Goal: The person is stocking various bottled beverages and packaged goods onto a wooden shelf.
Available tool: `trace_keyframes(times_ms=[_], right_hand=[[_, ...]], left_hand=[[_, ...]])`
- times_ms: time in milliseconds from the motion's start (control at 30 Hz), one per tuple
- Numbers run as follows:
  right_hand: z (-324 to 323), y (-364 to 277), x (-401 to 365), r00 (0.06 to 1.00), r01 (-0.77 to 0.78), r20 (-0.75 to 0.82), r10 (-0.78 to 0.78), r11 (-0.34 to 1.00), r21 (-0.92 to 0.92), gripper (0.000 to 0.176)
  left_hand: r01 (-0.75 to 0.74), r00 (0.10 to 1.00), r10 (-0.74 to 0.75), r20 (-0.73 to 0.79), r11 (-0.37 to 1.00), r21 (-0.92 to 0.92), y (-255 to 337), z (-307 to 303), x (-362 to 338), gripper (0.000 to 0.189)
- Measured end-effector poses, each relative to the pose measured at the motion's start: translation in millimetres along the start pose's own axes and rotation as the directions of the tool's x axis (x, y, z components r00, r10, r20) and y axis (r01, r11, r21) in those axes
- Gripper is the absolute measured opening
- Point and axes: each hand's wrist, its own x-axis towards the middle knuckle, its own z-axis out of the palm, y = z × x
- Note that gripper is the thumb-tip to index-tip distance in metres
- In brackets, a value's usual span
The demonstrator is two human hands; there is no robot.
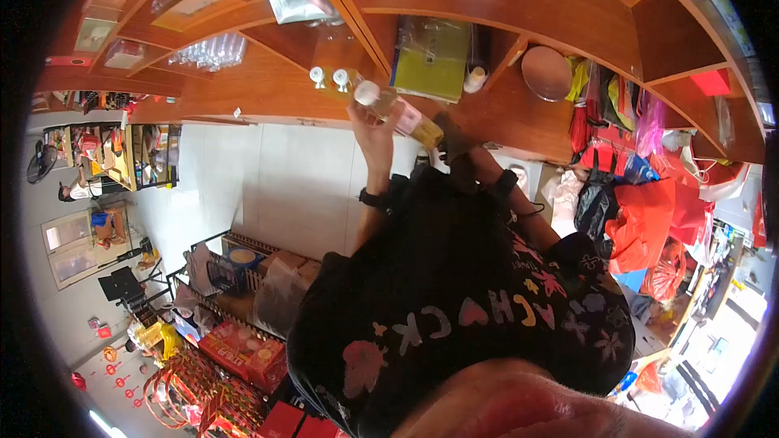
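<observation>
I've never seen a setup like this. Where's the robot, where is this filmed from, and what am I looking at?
There's no robot here: these are a person's bare hands, filmed by one camera worn on the head, looking forward and down. That's why the wearer's black shirt fills the lower middle. The left hand grips a white-capped bottle with a pink label. The right hand is near its base, too dark to read clearly. Beyond is a reddish-brown wooden shelf unit, holding two more white caps, a green flat item and a round disc.
</observation>
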Motion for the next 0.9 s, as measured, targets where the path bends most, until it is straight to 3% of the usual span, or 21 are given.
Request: trace_keyframes(times_ms=[133,233,333,367,400,500,600,767,800,833,867,900], right_hand=[[-24.5,-10.3,-25.8,0.994,0.065,-0.096,-0.058,0.996,0.068,0.039],[-97.5,16.2,-21.0,0.968,0.084,-0.245,-0.047,0.986,0.143,0.041],[-105.9,7.2,-40.5,0.859,0.275,-0.503,-0.097,0.916,0.293,0.037],[-116.1,9.3,-51.1,0.858,0.294,-0.497,-0.128,0.916,0.272,0.037],[-126.8,10.1,-58.6,0.843,0.297,-0.53,-0.097,0.904,0.308,0.036],[-146.8,12.1,-72.7,0.792,0.39,-0.595,-0.137,0.863,0.32,0.033],[-137.9,6.0,-83.9,0.734,0.453,-0.659,-0.161,0.84,0.298,0.031],[-120.1,13.6,-85.3,0.678,0.559,-0.717,-0.162,0.747,0.36,0.029],[-111.6,13.3,-88.0,0.716,0.565,-0.641,-0.276,0.768,0.301,0.03],[-120.4,22.7,-81.6,0.686,0.545,-0.712,-0.151,0.755,0.365,0.032],[-125.8,35.8,-76.7,0.66,0.472,-0.675,-0.33,0.881,0.031,0.033],[-133.6,45.2,-76.0,0.678,0.464,-0.666,-0.311,0.884,0.06,0.033]], left_hand=[[-0.012,1.0,0.012,-0.007,0.999,0.033,-14.8,-9.8,9.7,0.069],[-0.081,0.996,0.07,0.053,0.964,0.252,-22.8,-18.2,17.3,0.067],[-0.045,0.994,0.089,-0.069,0.878,0.477,-75.3,-50.9,36.7,0.055],[-0.011,0.991,0.084,-0.106,0.832,0.554,-78.3,-54.1,41.2,0.053],[-0.048,0.99,0.1,-0.097,0.901,0.431,-82.5,-54.4,44.5,0.054],[-0.103,0.971,0.222,-0.086,0.718,0.689,-100.4,-53.0,49.7,0.056],[-0.058,0.951,0.243,-0.193,0.75,0.659,-141.0,-56.0,61.5,0.057],[-0.003,0.912,0.183,-0.368,0.897,0.441,-187.5,-50.5,76.2,0.061],[0.005,0.906,0.166,-0.389,0.916,0.401,-191.1,-46.2,79.1,0.062],[0.035,0.9,0.162,-0.405,0.898,0.438,-196.5,-43.8,81.3,0.064],[0.066,0.893,0.16,-0.421,0.878,0.474,-202.4,-42.7,84.4,0.067],[0.096,0.885,0.16,-0.438,0.856,0.508,-208.1,-41.6,87.8,0.069]])
